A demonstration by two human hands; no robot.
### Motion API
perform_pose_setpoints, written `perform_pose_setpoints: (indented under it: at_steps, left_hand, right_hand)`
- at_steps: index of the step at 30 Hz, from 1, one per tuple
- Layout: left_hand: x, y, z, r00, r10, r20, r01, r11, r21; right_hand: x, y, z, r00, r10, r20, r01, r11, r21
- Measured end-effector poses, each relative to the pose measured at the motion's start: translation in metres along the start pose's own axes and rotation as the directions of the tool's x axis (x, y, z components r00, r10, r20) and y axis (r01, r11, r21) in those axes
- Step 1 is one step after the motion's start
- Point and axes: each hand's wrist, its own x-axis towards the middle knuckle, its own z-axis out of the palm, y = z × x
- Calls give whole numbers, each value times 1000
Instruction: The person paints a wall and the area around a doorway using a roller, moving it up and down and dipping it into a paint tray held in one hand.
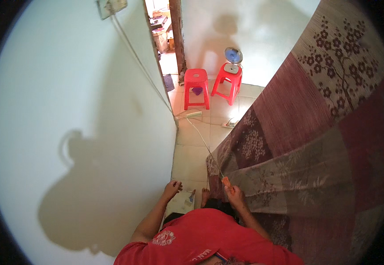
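My right hand (235, 196) is closed around the orange handle (226, 182) of a long-framed paint roller. From the handle a thin rod runs up and to the left to a pale roller head (194, 114), which appears to be at the tiled floor near the corner of the wall. My left hand (173, 189) is beside the white wall (139, 159), fingers partly curled, with nothing visible in it. Below and right of that hand is a pale flat surface (180, 202) with a small bluish item (192, 196) on it.
Two red plastic stools (196, 79) (233, 79) stand ahead; the right one bears a small fan (233, 55). A power strip (229, 125) and cables lie on the floor. Patterned fabric (298, 159) hangs along the right. A doorway opens ahead; a switch box (111, 7) is on the left wall.
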Motion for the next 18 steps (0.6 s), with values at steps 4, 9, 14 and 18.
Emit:
perform_pose_setpoints:
  at_steps: [4,9,14,18]
  left_hand:
    - [93,48,-4,995,98,15,-99,988,121]
    - [194,98,-11,987,156,-32,-143,956,255]
    - [295,149,-25,986,160,-49,-133,928,349]
    - [395,168,-31,981,191,-44,-152,884,443]
  right_hand:
    - [53,-47,-42,1000,0,17,0,1000,-20]
    - [106,-69,-59,997,-47,-66,51,997,59]
    - [148,-77,-55,993,30,-118,-11,988,152]
    - [186,-81,-50,986,135,-96,-128,989,72]
